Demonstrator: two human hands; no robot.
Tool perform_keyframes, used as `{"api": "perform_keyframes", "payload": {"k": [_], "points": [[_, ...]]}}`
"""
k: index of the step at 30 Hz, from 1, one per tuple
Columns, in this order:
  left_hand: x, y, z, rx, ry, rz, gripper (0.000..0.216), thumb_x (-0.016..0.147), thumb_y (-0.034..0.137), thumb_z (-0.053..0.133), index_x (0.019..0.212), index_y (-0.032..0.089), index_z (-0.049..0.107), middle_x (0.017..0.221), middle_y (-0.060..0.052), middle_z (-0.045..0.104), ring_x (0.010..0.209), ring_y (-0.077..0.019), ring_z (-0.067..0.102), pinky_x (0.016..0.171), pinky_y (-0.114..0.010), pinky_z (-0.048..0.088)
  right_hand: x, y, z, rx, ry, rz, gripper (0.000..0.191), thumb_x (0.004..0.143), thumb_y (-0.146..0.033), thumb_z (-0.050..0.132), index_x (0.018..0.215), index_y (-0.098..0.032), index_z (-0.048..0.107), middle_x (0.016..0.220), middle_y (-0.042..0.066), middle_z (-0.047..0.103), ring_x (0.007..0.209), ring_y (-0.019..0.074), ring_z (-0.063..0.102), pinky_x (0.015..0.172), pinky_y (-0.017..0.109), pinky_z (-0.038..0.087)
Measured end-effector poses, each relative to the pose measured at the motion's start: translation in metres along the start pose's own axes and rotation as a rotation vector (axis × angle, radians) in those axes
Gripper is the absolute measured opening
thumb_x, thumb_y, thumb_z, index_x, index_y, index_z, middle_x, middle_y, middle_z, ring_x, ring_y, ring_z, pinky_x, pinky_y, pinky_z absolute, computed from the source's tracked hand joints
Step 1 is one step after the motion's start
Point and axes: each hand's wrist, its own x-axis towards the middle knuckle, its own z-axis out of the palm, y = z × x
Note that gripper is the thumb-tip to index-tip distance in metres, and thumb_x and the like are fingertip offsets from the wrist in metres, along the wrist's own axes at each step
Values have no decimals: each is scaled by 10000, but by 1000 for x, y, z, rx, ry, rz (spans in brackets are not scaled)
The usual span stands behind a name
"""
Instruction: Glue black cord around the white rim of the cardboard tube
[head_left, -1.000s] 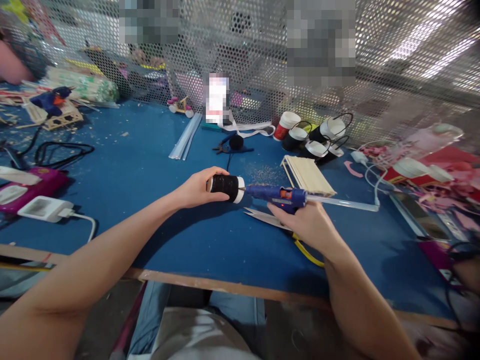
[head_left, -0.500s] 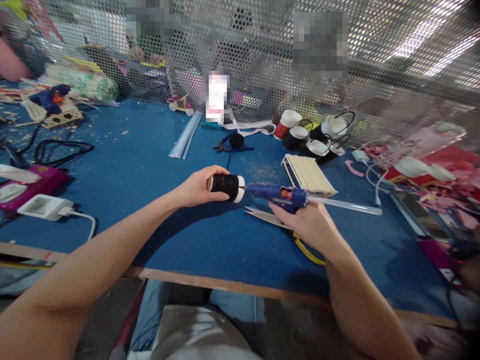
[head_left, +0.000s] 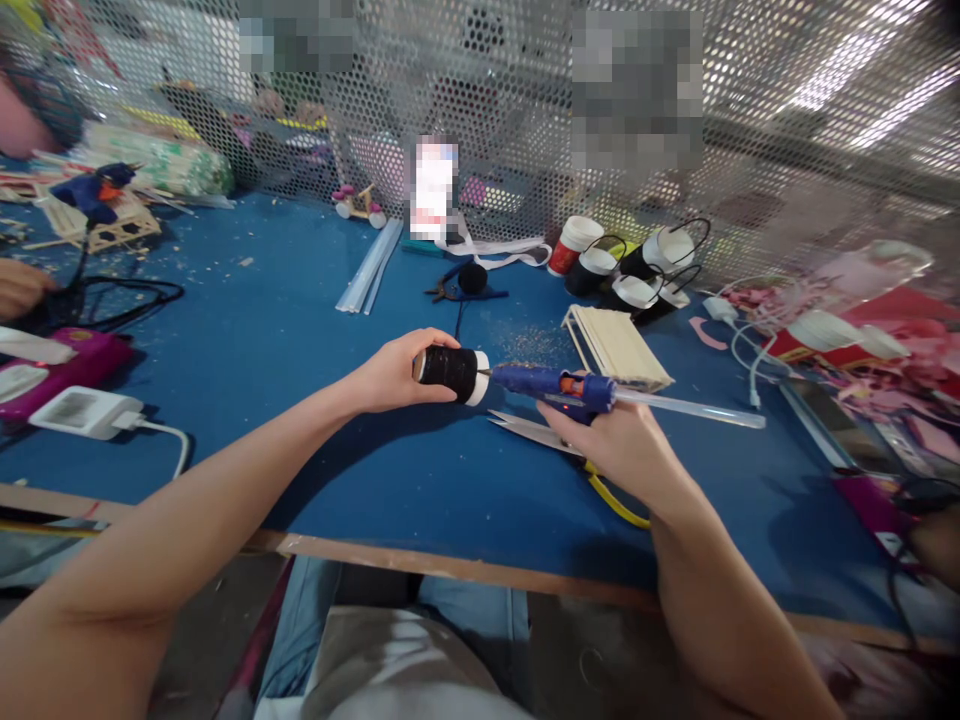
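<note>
L hand (head_left: 394, 374) holds 1 black cup (head_left: 452, 368); R hand (head_left: 622, 446), 1 glue gun (head_left: 553, 385).

Above the blue desk (head_left: 300, 340), the left hand (head_left: 394, 375) grips a black cylindrical paper cup with a white rim (head_left: 452, 369) lying sideways. The right hand (head_left: 619, 445) holds a blue hot-glue gun (head_left: 555, 385), its nozzle touching the cup's white end. Silver scissors with yellow handles (head_left: 551, 445) lie under the right hand; a stack of pale wooden sticks (head_left: 619, 348) sits just beyond it.

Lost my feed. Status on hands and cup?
Left hand grips black cup. Right hand holds glue gun, nozzle at cup's rim. Scissors underneath.
</note>
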Motion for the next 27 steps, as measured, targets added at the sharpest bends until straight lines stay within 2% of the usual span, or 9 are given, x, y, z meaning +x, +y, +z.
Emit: {"api": "perform_keyframes", "payload": {"k": [5, 10, 14, 18, 22, 27], "points": [[-1, 2, -1, 30, -9, 15, 496, 652, 264, 677, 1101, 187, 480, 1104, -66, 552, 962, -195, 546, 832, -326, 435, -3, -2, -3, 38, -54, 0, 247, 783, -352, 488, 717, -160, 628, 510, 3, 517, 470, 134, 477, 463, 269, 360], [-2, 0, -1, 85, -21, 114, 500, 646, 266, 683, 1094, 199, 470, 1078, -54, 536, 960, -193, 536, 841, -327, 430, -1, -1, -3, 66, -8, 25, 270, 784, -358, 486, 774, -151, 659, 541, 12, 542, 474, 124, 479, 456, 254, 360], [-2, -1, -2, 125, -31, 163, 493, 657, 256, 675, 1096, 208, 458, 1090, -49, 524, 982, -192, 521, 859, -324, 420, 2, 0, -2, 39, -27, 20, 265, 768, -353, 495, 764, -154, 669, 505, 5, 513, 433, 113, 441, 419, 249, 328], [-2, -1, -2, 138, -36, 172, 492, 657, 252, 671, 1096, 209, 453, 1085, -49, 519, 986, -193, 518, 862, -324, 418, 0, 0, -3, 48, -6, 31, 253, 763, -361, 497, 731, -165, 654, 487, -5, 491, 429, 113, 440, 418, 247, 334], [-2, 0, -2, 134, -35, 160, 489, 656, 267, 671, 1090, 210, 452, 1076, -53, 517, 990, -199, 518, 864, -333, 419, -3, 0, -5, 52, -40, -4, 258, 768, -386, 497, 676, -179, 619, 479, -6, 500, 440, 116, 459, 426, 245, 348], [-2, 1, -3, 136, -47, 167, 491, 662, 245, 666, 1099, 210, 445, 1088, -58, 511, 1003, -199, 511, 871, -332, 416, -2, 2, -4, 19, -23, -32, 265, 769, -389, 488, 686, -176, 623, 494, 3, 491, 431, 115, 431, 403, 248, 315]]}}
